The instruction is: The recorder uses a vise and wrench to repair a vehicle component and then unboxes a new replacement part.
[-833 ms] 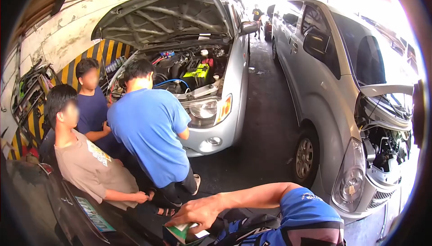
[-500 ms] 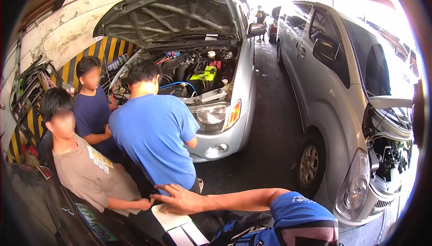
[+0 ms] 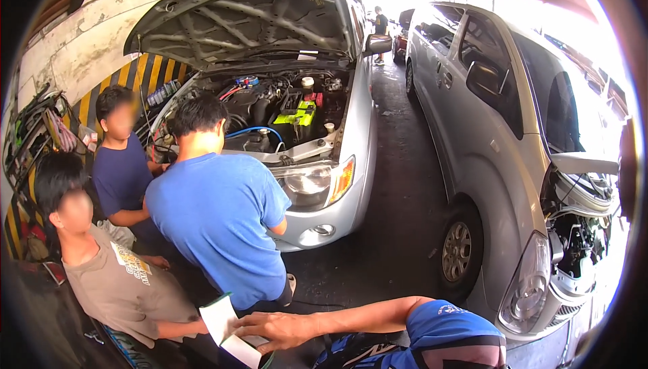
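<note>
My right hand (image 3: 273,330) reaches across the lower edge from a blue sleeve. Its fingers are bent together at the inner side of a notebook (image 3: 219,320) with white pages and green edges. One side of the notebook stands tilted up at the left; the other lies lower, partly beneath my fingers. How firmly they grip it is hard to see. My left hand is out of view. Close by on the left, the forearm of a person in a brown shirt (image 3: 138,291) passes behind the notebook, with the hand hidden.
A person in a blue shirt (image 3: 212,224) bends by a silver car (image 3: 351,193) with its hood (image 3: 250,21) up. Another in navy (image 3: 123,176) stands at its left. A silver van (image 3: 466,133) with an exposed front is on the right. Someone (image 3: 381,28) stands far back.
The notebook's left side has swung upright. My spread right fingers have drawn together and moved lower, onto its inner side. The brown-shirted person has shifted left, and the view has moved slightly.
</note>
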A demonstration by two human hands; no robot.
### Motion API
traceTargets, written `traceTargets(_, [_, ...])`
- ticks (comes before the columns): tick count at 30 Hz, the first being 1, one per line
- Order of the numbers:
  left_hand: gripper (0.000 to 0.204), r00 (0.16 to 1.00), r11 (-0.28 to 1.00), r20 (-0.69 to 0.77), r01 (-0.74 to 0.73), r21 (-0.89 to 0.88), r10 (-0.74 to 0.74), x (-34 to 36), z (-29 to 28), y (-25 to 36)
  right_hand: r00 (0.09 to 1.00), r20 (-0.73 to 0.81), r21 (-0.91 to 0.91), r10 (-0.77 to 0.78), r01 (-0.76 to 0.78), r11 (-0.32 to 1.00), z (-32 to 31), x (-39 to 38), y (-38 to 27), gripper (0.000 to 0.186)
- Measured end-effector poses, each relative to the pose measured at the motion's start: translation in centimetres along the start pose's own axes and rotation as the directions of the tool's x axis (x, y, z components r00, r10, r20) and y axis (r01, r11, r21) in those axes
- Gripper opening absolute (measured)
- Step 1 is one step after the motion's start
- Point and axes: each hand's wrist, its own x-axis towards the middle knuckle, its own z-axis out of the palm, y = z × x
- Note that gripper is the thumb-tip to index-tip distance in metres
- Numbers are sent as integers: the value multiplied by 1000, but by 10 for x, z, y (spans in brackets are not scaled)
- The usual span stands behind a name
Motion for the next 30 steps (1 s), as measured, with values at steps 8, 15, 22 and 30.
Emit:
traceTargets(8, [74,947,942,313,36,-333,75,19,-3,-26,984,-106,-319,-146,105,942,16,17,-34,69])
traceTargets(15, [79,862,916,403,-153,-371,307,7,-25,-27,1000,-14,-253,-1,-3,968,24,32,-55,83])
traceTargets(22, [71,922,802,296,-23,-598,247,29,-33,-56,998,-35,180,50,-43,983,21,37,-66,69])
traceTargets(30, [66,927,716,228,-59,-696,299,36,-6,-50,970,58,666,237,-214,715,21,35,-29,53])
